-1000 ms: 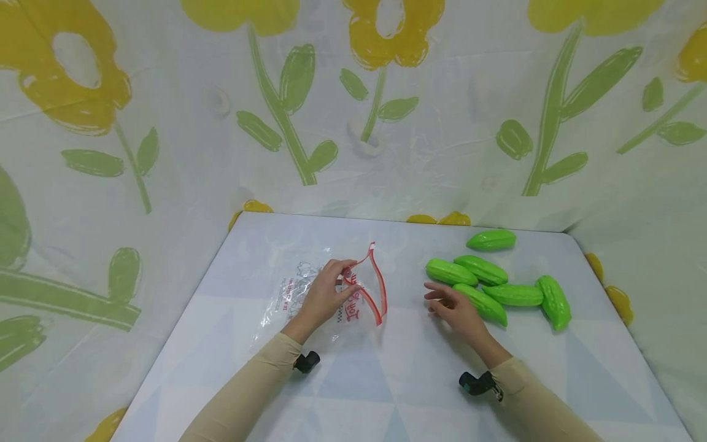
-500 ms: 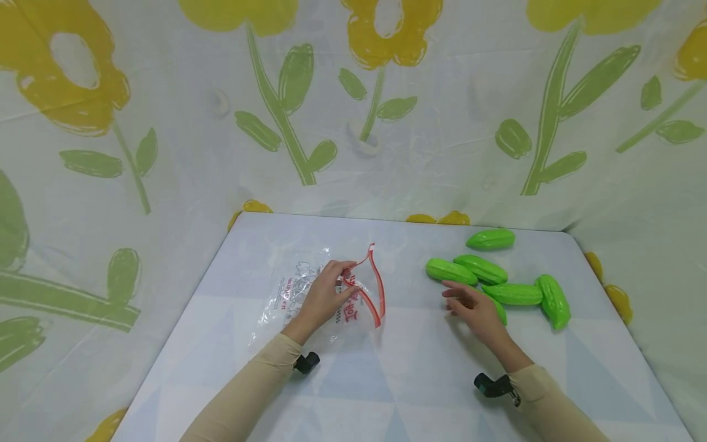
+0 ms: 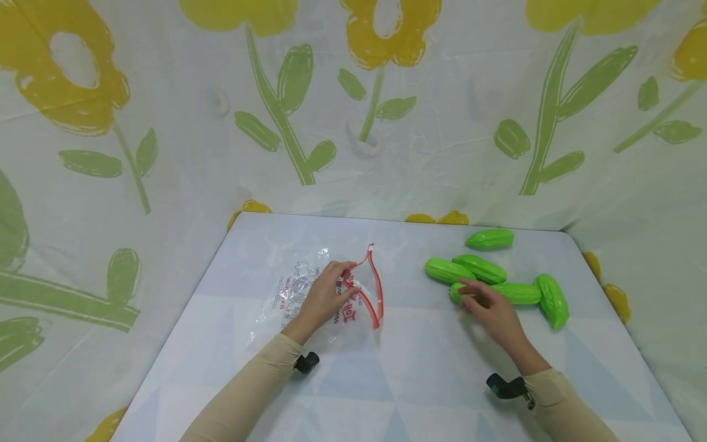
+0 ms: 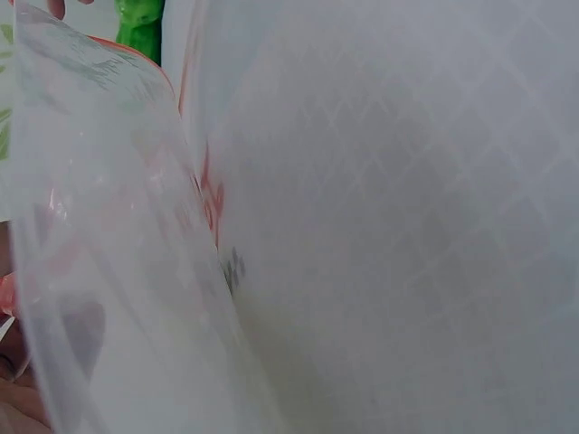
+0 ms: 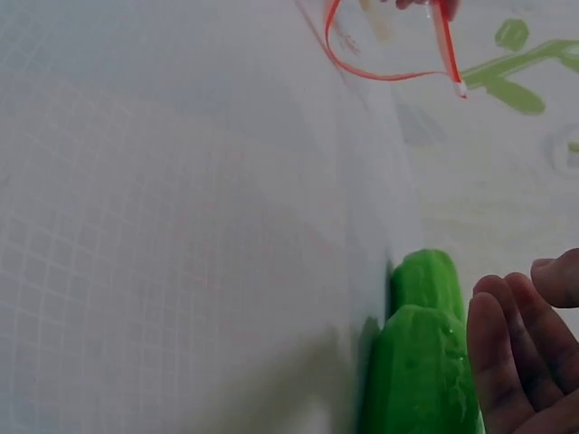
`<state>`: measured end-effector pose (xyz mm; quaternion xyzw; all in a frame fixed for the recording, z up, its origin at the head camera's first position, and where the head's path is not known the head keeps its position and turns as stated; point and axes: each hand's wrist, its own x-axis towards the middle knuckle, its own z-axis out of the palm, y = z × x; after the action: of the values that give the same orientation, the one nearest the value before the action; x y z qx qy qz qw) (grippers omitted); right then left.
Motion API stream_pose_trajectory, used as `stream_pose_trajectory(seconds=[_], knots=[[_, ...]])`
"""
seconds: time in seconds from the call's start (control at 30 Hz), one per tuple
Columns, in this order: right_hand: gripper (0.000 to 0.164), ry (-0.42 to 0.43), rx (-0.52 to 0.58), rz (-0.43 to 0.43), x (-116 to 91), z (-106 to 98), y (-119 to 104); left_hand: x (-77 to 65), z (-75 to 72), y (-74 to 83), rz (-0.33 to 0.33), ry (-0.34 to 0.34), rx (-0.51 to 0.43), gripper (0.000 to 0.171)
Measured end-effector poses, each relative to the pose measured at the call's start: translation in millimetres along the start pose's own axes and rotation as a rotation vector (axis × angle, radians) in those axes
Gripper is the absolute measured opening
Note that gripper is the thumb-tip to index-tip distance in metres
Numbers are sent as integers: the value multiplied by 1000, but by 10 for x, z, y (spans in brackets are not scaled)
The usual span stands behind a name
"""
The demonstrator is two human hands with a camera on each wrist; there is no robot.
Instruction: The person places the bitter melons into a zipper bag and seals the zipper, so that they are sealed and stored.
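Left grip [image 3: 326, 296] pinches bag [image 3: 297, 293], right grip [image 3: 496, 314] loose; head view shows six gourds [image 3: 551, 301], right wrist two

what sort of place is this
Probably a small curtained-off work booth, perhaps for filming: flower-print sheeting encloses the back and both sides of a pale table, and small black devices, likely cameras, sit at both wrists.

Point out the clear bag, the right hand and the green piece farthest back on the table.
Clear bag [image 3: 296, 290]: head view, on its printed part.
Right hand [image 3: 495, 312]: head view, on the back of the hand.
Farthest green piece [image 3: 489, 239]: head view, mid-length.
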<state>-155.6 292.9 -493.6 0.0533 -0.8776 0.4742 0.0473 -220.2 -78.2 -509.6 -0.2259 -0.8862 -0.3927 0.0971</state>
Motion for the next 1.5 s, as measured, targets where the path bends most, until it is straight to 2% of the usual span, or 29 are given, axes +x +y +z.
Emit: stream_pose_trajectory(seconds=[0.03,0.2,0.47,0.7,1.0,1.2,1.4,1.5], knots=[[38,8,-3,-6,10,-7,67,0,1,1,-2,-1,8,60],[37,50,-41,-22,-10,-57,78,-4,11,6,-5,-1,21,59],[33,111,-139,-75,-2,-135,176,-3,66,1,-1,-16,-24,58],[32,140,-147,-79,-20,-204,277,7,81,20,2,-11,-12,58],[34,92,-196,-6,-66,-250,327,-7,83,5,7,-10,-5,58],[39,57,-231,-9,-53,-246,342,-12,73,-1,9,-6,-21,59],[36,58,-264,-26,-40,-213,312,-11,66,2,5,-10,-3,58],[38,43,-260,0,-35,-197,287,-6,60,3,4,-10,12,58]])
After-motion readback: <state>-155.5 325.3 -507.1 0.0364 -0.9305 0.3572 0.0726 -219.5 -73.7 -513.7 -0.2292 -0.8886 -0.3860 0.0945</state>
